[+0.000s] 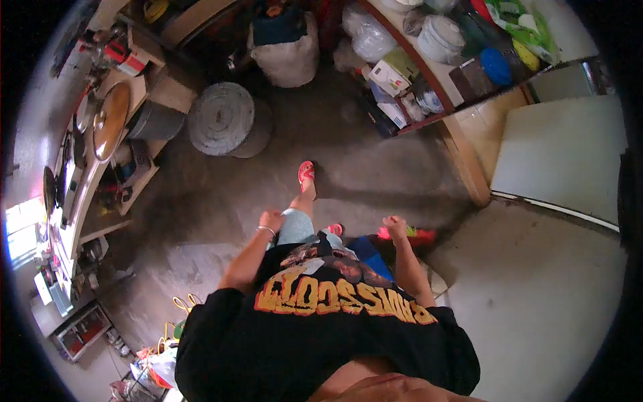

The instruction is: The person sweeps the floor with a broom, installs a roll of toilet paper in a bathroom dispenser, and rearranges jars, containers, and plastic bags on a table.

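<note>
My left hand (271, 220), with a light bracelet at the wrist, hangs beside the pale shorts (295, 228). Its fingers are curled in, and no object shows in it. On the other side, my right hand (394, 227) is closed like a fist, also with no object visible. Below it in depth, a pink and red item (420, 236) with a yellow-green patch lies low down, partly hidden by the forearm. A red slipper (307, 173) on one foot is forward on the dark floor (348, 167); the other foot is further back.
A round lidded metal bin (222, 119) stands ahead on the left, near a large pale sack (286, 57). Shelves (100, 171) with pans line the left side. Ahead right is a loaded shelf unit (435, 114); a pale panel (562, 151) stands at right.
</note>
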Tool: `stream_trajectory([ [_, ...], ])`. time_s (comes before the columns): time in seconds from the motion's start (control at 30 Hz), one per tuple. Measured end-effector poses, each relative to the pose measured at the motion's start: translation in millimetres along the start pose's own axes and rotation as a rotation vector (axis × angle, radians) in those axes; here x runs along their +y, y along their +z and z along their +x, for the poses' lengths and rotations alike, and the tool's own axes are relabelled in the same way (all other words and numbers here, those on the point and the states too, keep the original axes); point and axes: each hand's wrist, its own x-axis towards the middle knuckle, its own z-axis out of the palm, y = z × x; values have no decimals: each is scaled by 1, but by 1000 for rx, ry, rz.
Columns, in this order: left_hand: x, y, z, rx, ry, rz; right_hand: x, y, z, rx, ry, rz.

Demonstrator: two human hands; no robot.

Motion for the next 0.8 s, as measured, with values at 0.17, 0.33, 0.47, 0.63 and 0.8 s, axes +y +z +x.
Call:
stream_trajectory([
  [0.17, 50, -28, 46, -69, 69, 208, -35, 7, 73, 22, 251, -74],
  [0.33, 46, -18, 118, -70, 86, 225, -81, 52, 171, 188, -8, -246],
  [0.47, 86, -2, 143, -129, 41, 330, -82, 108, 278, 261, -268, -370],
  [0.63, 121, 8, 204, -79, 223, 345, -142, 140, 420, -43, -51, -374],
  [0.8, 106, 27, 277, 161, 449, 196, -100, 213, 579, 191, -188, -408],
])
